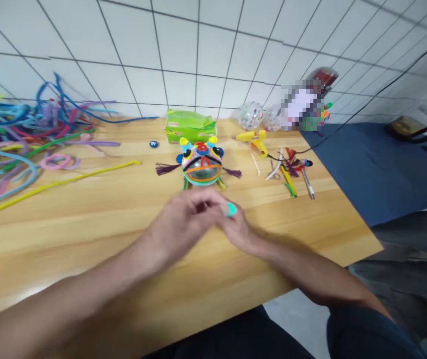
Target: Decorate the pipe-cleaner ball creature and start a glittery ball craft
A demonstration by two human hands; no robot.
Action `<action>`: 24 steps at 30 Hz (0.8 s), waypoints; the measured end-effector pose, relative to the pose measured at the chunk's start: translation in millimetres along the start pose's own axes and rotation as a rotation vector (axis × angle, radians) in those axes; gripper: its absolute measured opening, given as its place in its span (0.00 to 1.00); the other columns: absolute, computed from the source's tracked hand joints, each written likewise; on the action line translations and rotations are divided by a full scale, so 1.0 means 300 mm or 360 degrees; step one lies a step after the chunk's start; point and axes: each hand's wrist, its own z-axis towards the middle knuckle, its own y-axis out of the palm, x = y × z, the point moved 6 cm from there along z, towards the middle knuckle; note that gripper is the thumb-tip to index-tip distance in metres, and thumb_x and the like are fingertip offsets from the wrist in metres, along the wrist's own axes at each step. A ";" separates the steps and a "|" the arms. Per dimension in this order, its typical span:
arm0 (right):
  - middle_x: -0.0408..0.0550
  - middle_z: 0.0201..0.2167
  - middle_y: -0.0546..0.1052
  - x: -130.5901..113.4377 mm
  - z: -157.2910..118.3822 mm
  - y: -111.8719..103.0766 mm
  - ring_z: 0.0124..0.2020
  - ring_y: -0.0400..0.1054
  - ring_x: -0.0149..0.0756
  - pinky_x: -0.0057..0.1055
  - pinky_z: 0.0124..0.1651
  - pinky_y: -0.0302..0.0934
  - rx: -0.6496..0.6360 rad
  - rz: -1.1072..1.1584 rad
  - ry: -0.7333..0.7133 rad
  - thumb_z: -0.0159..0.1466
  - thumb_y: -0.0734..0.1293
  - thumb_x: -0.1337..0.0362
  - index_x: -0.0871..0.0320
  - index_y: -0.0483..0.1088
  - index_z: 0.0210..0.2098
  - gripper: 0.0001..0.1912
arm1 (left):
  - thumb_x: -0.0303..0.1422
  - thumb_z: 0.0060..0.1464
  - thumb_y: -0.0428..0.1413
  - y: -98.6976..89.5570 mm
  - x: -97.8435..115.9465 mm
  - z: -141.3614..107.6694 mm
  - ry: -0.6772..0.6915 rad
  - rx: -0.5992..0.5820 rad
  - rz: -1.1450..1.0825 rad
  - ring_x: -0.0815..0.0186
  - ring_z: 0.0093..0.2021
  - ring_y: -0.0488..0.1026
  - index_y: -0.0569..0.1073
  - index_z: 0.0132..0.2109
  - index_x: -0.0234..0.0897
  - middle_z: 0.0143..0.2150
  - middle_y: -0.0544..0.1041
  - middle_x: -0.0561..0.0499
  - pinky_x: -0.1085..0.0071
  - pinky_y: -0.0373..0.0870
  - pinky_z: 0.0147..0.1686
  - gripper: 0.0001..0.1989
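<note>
My left hand (189, 217) and my right hand (239, 230) meet over the front middle of the table, with fingers curled together. Between their fingertips shows a small, roundish teal piece (231, 209); blur hides what it is made of. Both hands look closed on it, though the right fingers are partly covered by the left. Just beyond them stands a colourful animal-head craft (202, 168) with a clear domed body, yellow-tipped horns, black-and-yellow eyes, an orange-rimmed mouth and purple tassels on both sides.
A heap of pipe cleaners (15, 144) covers the left, with a yellow pipe cleaner (67, 184) nearer. Behind the craft is a green tissue pack (191, 126). Right of it lie a yellow glue gun (254, 140) with a black cord, scissors (274, 172) and a pen (308, 183).
</note>
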 end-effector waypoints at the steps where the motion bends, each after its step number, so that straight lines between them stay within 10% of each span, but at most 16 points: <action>1: 0.44 0.28 0.76 0.004 0.005 -0.003 0.29 0.71 0.35 0.35 0.32 0.67 0.0029 0.0160 0.0026 0.73 0.64 0.50 0.53 0.72 0.34 0.16 | 0.42 0.61 0.67 -0.053 -0.036 0.004 -0.0075 0.0087 -0.0017 0.68 0.28 0.71 0.81 0.35 0.40 0.28 0.79 0.53 0.71 0.67 0.27 0.11; 7: 0.42 0.29 0.78 0.016 0.015 0.008 0.26 0.68 0.30 0.30 0.31 0.62 0.0077 0.0676 0.0159 0.69 0.70 0.48 0.55 0.74 0.38 0.16 | 0.50 0.52 0.72 -0.164 -0.214 -0.030 -0.0347 0.0338 -0.0104 0.74 0.23 0.57 0.79 0.37 0.37 0.25 0.70 0.58 0.73 0.54 0.23 0.21; 24: 0.38 0.25 0.72 0.000 0.006 0.022 0.26 0.61 0.29 0.30 0.30 0.58 0.0015 0.0319 0.0079 0.67 0.73 0.53 0.54 0.74 0.35 0.12 | 0.48 0.57 0.71 -0.144 -0.268 -0.057 -0.0170 0.0393 -0.0165 0.71 0.30 0.69 0.81 0.37 0.37 0.30 0.78 0.55 0.72 0.69 0.35 0.18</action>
